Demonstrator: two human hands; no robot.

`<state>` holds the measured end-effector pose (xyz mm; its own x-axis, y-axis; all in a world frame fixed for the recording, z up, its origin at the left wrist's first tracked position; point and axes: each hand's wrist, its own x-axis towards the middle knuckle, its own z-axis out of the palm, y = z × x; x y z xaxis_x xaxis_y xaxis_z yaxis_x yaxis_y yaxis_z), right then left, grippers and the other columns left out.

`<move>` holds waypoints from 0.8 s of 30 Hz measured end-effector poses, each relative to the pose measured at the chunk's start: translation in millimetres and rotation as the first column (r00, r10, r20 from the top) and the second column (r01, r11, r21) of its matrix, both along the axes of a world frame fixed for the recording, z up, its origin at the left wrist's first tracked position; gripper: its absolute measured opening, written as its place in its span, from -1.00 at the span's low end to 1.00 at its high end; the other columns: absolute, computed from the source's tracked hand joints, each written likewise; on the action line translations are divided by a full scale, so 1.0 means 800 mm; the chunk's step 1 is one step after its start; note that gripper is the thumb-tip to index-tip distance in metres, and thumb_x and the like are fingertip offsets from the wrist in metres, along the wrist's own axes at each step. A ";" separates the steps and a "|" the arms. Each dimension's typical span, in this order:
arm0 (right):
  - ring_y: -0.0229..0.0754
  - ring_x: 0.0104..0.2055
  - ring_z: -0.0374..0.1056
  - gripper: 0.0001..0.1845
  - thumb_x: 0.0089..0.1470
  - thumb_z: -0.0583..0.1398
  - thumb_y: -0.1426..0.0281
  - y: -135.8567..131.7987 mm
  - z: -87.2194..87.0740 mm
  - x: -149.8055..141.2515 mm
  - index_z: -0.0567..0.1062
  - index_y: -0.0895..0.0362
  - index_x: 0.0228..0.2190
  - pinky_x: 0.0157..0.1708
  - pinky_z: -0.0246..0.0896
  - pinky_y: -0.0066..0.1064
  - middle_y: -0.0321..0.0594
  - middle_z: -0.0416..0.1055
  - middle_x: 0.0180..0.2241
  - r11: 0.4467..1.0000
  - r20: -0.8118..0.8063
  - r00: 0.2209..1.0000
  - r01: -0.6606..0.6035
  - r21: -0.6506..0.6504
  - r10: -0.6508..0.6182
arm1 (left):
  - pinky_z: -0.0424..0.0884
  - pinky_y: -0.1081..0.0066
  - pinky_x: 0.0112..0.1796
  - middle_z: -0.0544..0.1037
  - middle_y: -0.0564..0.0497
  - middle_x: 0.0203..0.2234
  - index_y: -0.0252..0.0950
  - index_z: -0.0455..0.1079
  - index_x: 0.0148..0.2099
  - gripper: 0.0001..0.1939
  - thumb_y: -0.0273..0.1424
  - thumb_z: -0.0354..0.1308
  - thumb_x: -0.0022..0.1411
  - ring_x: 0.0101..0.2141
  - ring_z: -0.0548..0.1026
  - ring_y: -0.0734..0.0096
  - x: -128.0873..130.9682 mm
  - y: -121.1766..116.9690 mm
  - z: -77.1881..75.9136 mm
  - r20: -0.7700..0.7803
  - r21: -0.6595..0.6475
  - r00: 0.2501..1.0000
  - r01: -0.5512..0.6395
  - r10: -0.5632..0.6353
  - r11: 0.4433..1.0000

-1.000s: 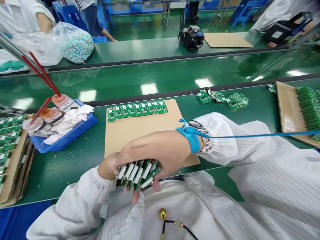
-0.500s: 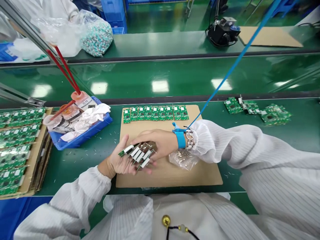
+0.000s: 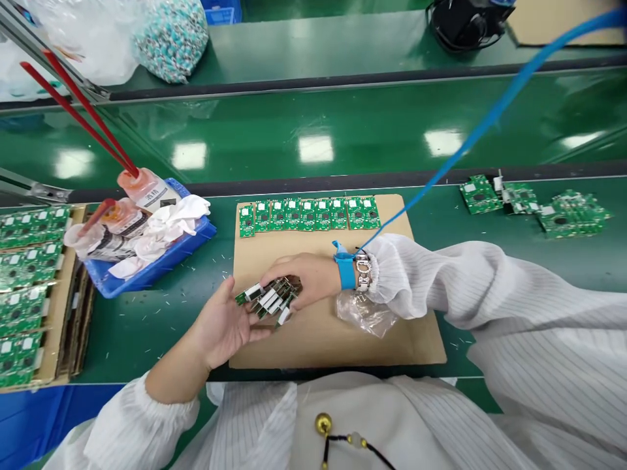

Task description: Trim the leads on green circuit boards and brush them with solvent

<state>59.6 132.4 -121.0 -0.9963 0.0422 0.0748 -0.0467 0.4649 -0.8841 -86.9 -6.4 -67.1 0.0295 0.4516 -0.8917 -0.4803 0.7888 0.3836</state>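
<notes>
My right hand (image 3: 313, 279) is wrapped from above around a bunch of small green circuit boards (image 3: 271, 300), their white connectors facing me. A blue wrist strap (image 3: 347, 271) circles that wrist, with a blue cord running off to the upper right. Palm up, my left hand (image 3: 226, 325) lies just left of the boards with its fingers stretched out; its fingertips reach the bunch's lower left edge, and whether they touch is hard to tell. Beneath both is a cardboard sheet (image 3: 392, 346), with a row of circuit boards (image 3: 307, 214) along its far edge.
A crumpled clear plastic bag (image 3: 366, 312) lies beside my right wrist. To the left stand a blue tray (image 3: 147, 277) with bottles and white cloths, and stacked cardboard (image 3: 61, 326) bearing boards. Loose circuit boards (image 3: 573, 214) lie at the right. Small clippings litter the green table (image 3: 161, 320).
My left hand has drawn back down and left from under the boards, its palm now uncovered. My right hand still grips the bunch. The camera view has tilted down.
</notes>
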 end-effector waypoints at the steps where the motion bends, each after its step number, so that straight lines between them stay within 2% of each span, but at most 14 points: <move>1: -0.19 -0.13 0.34 -0.39 -0.23 0.31 0.48 0.000 -0.002 0.001 0.40 0.15 -0.04 -0.12 0.24 -0.40 -0.17 0.41 -0.14 1.000 0.002 1.000 0.004 0.005 -0.004 | 0.40 0.27 -0.26 0.47 -0.03 -0.31 -0.26 0.21 -0.07 -0.50 -0.01 -0.30 0.25 -0.34 0.51 0.30 0.001 -0.003 0.003 -0.053 0.001 0.998 0.038 -0.038 0.999; 4: -0.19 -0.14 0.34 -0.42 -0.19 0.28 0.50 0.000 -0.008 0.003 0.41 0.14 -0.04 -0.14 0.25 -0.40 -0.16 0.40 -0.15 0.999 -0.017 1.000 0.003 0.037 -0.003 | 0.37 0.29 -0.22 0.47 -0.02 -0.31 -0.26 0.24 -0.06 -0.56 -0.06 -0.09 0.18 -0.32 0.50 0.31 0.002 -0.009 0.008 -0.253 0.004 0.950 0.188 -0.181 0.982; 6: -0.18 -0.13 0.33 -0.43 -0.18 0.27 0.51 0.000 -0.011 0.004 0.41 0.15 -0.04 -0.12 0.24 -0.39 -0.13 0.40 -0.14 0.998 -0.039 0.999 0.002 0.060 0.001 | 0.35 0.26 -0.16 0.49 -0.05 -0.26 -0.26 0.27 -0.03 -0.52 -0.05 0.01 0.11 -0.24 0.49 0.23 0.003 -0.009 0.010 -0.404 -0.002 0.865 0.325 -0.298 0.946; 8: -0.16 -0.11 0.33 -0.44 -0.17 0.26 0.51 0.000 -0.012 0.004 0.41 0.17 -0.04 -0.10 0.24 -0.37 -0.10 0.40 -0.13 0.997 -0.049 0.999 -0.007 0.075 0.010 | 0.31 0.18 -0.12 0.50 -0.07 -0.22 -0.25 0.31 -0.03 -0.47 -0.04 0.09 0.03 -0.16 0.46 0.09 0.003 -0.007 0.010 -0.570 -0.039 0.714 0.472 -0.407 0.881; 10: -0.14 -0.09 0.33 -0.46 -0.15 0.25 0.50 0.000 -0.011 0.004 0.42 0.17 -0.04 -0.08 0.23 -0.35 -0.09 0.40 -0.12 0.995 -0.043 0.999 -0.013 0.094 0.017 | 0.25 0.10 -0.08 0.48 -0.12 -0.19 -0.26 0.34 -0.03 -0.44 -0.05 0.16 -0.04 -0.09 0.40 -0.05 0.005 -0.005 0.009 -0.727 -0.113 0.500 0.588 -0.469 0.801; 13: -0.15 -0.10 0.33 -0.45 -0.14 0.25 0.49 0.001 -0.009 0.003 0.41 0.15 -0.03 -0.08 0.24 -0.35 -0.11 0.40 -0.14 0.992 -0.025 1.000 -0.013 0.126 0.017 | 0.25 0.09 -0.10 0.45 -0.17 -0.17 -0.28 0.32 -0.02 -0.44 -0.17 0.20 -0.08 -0.07 0.36 -0.12 0.013 -0.001 0.004 -0.857 -0.234 0.186 0.689 -0.480 0.686; 15: -0.15 -0.10 0.33 -0.43 -0.14 0.24 0.49 0.002 -0.008 0.002 0.39 0.13 -0.01 -0.08 0.24 -0.35 -0.12 0.40 -0.15 0.990 -0.015 1.000 -0.018 0.140 0.020 | 0.28 0.13 -0.14 0.45 -0.17 -0.19 -0.28 0.31 -0.02 -0.47 -0.25 0.21 -0.09 -0.10 0.39 -0.09 0.019 0.002 -0.002 -0.886 -0.304 0.025 0.722 -0.463 0.621; 17: -0.14 -0.08 0.32 -0.41 -0.14 0.24 0.48 0.002 -0.005 0.002 0.37 0.13 0.01 -0.06 0.23 -0.34 -0.12 0.40 -0.13 0.988 -0.004 1.000 -0.021 0.153 0.022 | 0.30 0.16 -0.15 0.45 -0.18 -0.20 -0.29 0.28 0.01 -0.44 -0.28 0.22 -0.08 -0.13 0.41 -0.06 0.026 0.003 -0.007 -0.893 -0.367 -0.103 0.732 -0.439 0.574; 21: -0.13 -0.04 0.29 -0.42 -0.15 0.23 0.49 -0.001 0.005 0.007 0.36 0.14 0.00 -0.06 0.21 -0.33 -0.10 0.35 -0.07 0.976 0.019 1.000 0.008 0.218 -0.012 | 0.34 0.20 -0.23 0.45 -0.21 -0.17 -0.36 0.11 0.17 -0.21 -0.28 0.27 -0.10 -0.18 0.45 -0.04 0.034 0.001 -0.013 -0.881 -0.450 -0.265 0.727 -0.392 0.519; 24: -0.06 -0.10 0.30 -0.46 -0.14 0.23 0.42 -0.010 0.021 0.015 0.35 0.18 -0.04 -0.15 0.22 -0.28 -0.04 0.33 -0.10 0.921 0.105 0.984 0.092 0.379 -0.142 | 0.33 0.17 -0.22 0.45 -0.26 -0.12 -0.40 0.02 0.24 -0.13 -0.28 0.26 -0.09 -0.17 0.45 -0.05 0.038 -0.002 -0.014 -0.870 -0.484 -0.338 0.726 -0.360 0.488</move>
